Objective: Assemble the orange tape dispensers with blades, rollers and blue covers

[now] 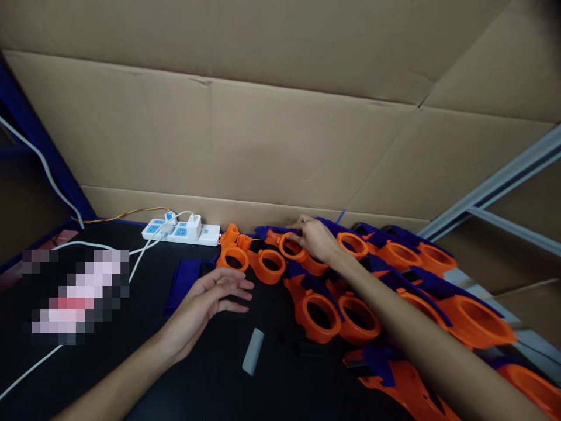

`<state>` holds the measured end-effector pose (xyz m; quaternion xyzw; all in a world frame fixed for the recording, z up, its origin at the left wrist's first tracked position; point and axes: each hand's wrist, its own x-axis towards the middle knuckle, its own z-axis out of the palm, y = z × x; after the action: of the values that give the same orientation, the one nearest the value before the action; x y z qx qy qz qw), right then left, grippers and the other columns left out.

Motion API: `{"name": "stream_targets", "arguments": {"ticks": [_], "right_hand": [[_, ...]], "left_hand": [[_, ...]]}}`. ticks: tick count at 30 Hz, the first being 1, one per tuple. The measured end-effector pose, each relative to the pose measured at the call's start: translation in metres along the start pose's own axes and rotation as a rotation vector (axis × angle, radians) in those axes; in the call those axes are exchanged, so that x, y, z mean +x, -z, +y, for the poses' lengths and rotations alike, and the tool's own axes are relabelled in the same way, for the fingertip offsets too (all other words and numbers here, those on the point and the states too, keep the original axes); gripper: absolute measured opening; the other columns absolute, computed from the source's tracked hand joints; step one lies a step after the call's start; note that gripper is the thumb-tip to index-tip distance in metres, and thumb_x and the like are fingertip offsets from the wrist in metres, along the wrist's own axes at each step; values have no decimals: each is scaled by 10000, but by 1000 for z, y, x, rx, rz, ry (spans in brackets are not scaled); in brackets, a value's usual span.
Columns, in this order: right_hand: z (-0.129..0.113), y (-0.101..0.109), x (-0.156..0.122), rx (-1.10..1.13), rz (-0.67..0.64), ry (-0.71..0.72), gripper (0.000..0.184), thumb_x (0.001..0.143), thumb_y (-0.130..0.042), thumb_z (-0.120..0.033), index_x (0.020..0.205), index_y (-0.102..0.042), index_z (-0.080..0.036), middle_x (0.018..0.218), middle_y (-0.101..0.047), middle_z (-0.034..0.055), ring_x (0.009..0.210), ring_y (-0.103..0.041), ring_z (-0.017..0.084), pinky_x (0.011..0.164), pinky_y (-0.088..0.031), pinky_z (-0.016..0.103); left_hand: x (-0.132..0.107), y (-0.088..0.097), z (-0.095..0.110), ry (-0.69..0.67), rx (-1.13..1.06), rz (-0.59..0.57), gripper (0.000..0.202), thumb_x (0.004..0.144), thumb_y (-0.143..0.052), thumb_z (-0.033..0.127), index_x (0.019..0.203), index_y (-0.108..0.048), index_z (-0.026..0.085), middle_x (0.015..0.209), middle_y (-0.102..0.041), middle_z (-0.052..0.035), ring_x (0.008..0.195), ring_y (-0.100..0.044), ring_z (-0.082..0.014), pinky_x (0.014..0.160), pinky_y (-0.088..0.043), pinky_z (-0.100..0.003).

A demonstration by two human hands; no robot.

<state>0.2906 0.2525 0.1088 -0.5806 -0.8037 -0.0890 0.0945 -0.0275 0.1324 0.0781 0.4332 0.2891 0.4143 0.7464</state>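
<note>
My right hand [314, 237] reaches to the back of the black table, its fingers bent around the upper end of an orange-and-blue plastic part with a ring [291, 247]. Part of that grip is hidden behind the hand. My left hand [219, 295] hovers with its fingers apart and nothing in them, just in front of an orange ring part [234, 258]. Another orange ring part [268, 266] lies between the hands. Below the left hand's fingertips is a small grey, rounded bar [253, 351]. Flat dark blue pieces [186, 283] lie behind the left wrist.
Several more orange-and-blue ring parts [362, 318] lie in rows beneath and right of my right forearm. A white power strip [182, 233] with plugs and cables stands against the cardboard wall [280, 140]. A white cable [138, 263] crosses the left side, near a blurred patch.
</note>
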Motion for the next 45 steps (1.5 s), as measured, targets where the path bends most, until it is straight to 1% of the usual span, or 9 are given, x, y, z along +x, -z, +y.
{"name": "stream_targets", "arguments": {"ticks": [16, 20, 22, 24, 27, 34, 38, 42, 45], "right_hand": [[-17, -6, -7, -91, -145, -107, 292, 947, -593, -333, 1175, -703, -187, 1118, -691, 137, 1012, -670, 255, 824, -513, 315], [-45, 10, -14, -17, -144, 47, 367, 1021, -446, -384, 1252, -670, -209, 1213, -666, 122, 1182, -584, 235, 971, -463, 323], [-62, 14, -19, 37, -185, 156, 425, 952, -562, -500, 1287, -653, -255, 1231, -670, 87, 1191, -570, 234, 986, -456, 321], [-77, 13, -24, 72, -218, 211, 619, 806, -733, -548, 1337, -620, -250, 1244, -665, 96, 1178, -571, 269, 984, -459, 360], [-87, 8, -29, 98, -218, 212, 753, 700, -846, -436, 1365, -587, -195, 1240, -648, 136, 1151, -572, 304, 982, -457, 422], [-82, 32, -34, 209, -83, 180, 612, 789, -767, -309, 1345, -537, -197, 1247, -599, 119, 1152, -555, 269, 982, -483, 436], [-102, 56, -53, 460, 50, 141, 661, 788, -788, -379, 1364, -492, -247, 1333, -575, 92, 1229, -546, 258, 1043, -464, 451], [-147, 68, -91, 666, -81, 186, 818, 760, -817, -461, 1452, -414, -298, 1398, -566, 70, 1222, -589, 221, 1003, -510, 369], [-168, 66, -118, 613, -139, 196, 819, 840, -738, -491, 1531, -342, -297, 1453, -550, 71, 1277, -564, 227, 1009, -512, 355]], "left_hand": [[3, 4, -8, 42, 109, 60, 225, 923, -608, 326, 1061, -718, 187, 1326, -634, -154, 1274, -567, -347, 950, -548, -485], [4, 5, -7, 49, 122, 57, 229, 918, -616, 336, 1051, -724, 184, 1299, -652, -155, 1248, -586, -344, 944, -551, -478], [5, 5, -5, 51, 130, 73, 226, 910, -628, 341, 1037, -728, 183, 1288, -661, -152, 1234, -596, -341, 939, -553, -469], [5, 4, -3, 57, 129, 86, 222, 904, -638, 342, 1025, -730, 181, 1281, -668, -149, 1225, -604, -338, 933, -555, -461], [4, 3, -3, 65, 121, 90, 213, 896, -650, 335, 1014, -728, 175, 1262, -680, -151, 1206, -619, -333, 920, -558, -452], [4, 3, -4, 52, 73, 106, 206, 887, -674, 327, 1012, -730, 173, 1226, -704, -153, 1168, -647, -330, 921, -549, -457], [5, 1, -4, -69, -28, 153, 284, 907, -658, 366, 1120, -709, 184, 1271, -695, -135, 1241, -607, -316, 976, -526, -433], [4, -2, 1, -195, -166, 213, 375, 905, -663, 418, 1196, -687, 183, 1304, -691, -117, 1231, -626, -290, 992, -526, -376], [2, 1, 6, -214, -186, 288, 420, 869, -709, 419, 1205, -677, 169, 1204, -741, -122, 1075, -716, -286, 903, -577, -364]]}}
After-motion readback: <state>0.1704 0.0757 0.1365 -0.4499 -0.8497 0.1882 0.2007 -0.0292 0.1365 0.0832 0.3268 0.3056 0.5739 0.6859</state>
